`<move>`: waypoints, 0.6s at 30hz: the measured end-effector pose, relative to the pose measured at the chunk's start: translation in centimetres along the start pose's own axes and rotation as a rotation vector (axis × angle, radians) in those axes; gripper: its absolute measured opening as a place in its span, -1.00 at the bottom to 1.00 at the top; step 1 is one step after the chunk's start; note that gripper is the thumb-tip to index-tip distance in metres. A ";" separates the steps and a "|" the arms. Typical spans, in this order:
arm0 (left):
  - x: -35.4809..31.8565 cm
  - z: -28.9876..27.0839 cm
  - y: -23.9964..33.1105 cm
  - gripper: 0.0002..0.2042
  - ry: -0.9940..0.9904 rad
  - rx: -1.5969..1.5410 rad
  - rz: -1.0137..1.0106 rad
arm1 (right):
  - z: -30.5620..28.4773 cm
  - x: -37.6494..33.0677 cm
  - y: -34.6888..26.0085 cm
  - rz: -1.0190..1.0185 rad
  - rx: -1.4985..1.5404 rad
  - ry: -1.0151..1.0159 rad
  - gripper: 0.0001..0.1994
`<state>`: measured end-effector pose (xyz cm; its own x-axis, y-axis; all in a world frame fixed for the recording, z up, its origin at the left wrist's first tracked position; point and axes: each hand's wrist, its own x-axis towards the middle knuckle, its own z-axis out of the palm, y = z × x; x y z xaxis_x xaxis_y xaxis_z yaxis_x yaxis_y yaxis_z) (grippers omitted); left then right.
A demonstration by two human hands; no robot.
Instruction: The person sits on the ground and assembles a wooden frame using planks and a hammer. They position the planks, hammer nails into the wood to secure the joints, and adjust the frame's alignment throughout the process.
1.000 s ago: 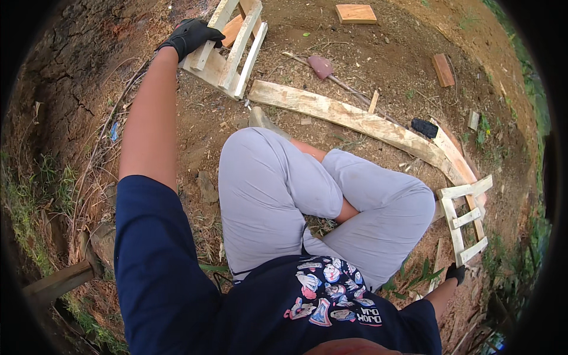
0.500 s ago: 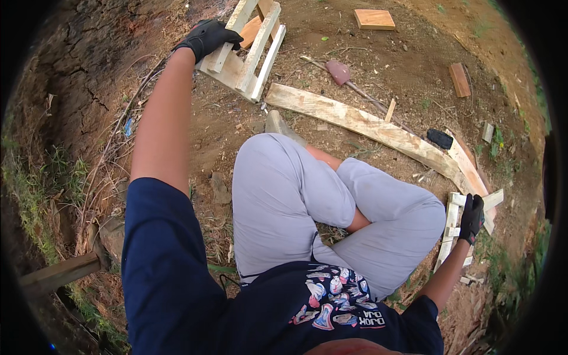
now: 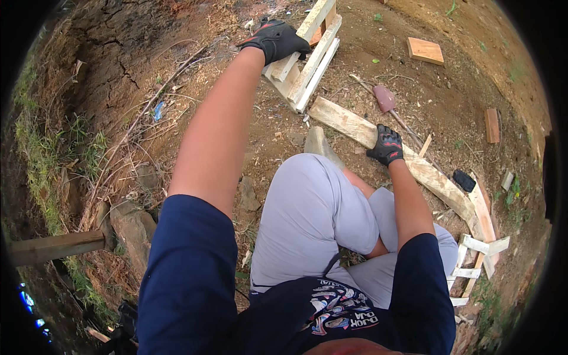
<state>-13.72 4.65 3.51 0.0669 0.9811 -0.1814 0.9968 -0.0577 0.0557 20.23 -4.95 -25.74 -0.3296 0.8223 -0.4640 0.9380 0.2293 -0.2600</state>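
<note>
My left hand, in a black glove, is closed on the near end of a pale slatted wooden frame at the far middle. Its fingers curl over one slat. My right hand, gloved in black with red marks, lies across a long rough wooden board, fingers bent around it; their tips are partly hidden. The board runs on the ground from below the frame toward the right. A smaller frame of pale slats lies at the right, beside my knee, with neither hand on it.
A tool with a reddish-brown head lies behind the board. Wood blocks and a black object lie to the right. At left are a squared timber, a large stone and dry twigs.
My right hand has left the small slatted frame and moved inward and forward onto the long board. My left hand still grips the larger frame. The whole view has shifted.
</note>
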 end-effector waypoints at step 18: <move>0.0 0.4 1.3 -0.57 -0.015 -0.042 -0.009 | -6.6 -8.8 -0.4 -0.152 0.126 0.358 0.09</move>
<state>-12.36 4.54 3.15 0.0588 0.9786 -0.1973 0.9947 -0.0407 0.0947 23.41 -8.83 -15.99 -0.3841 0.9185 -0.0938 0.8538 0.3147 -0.4147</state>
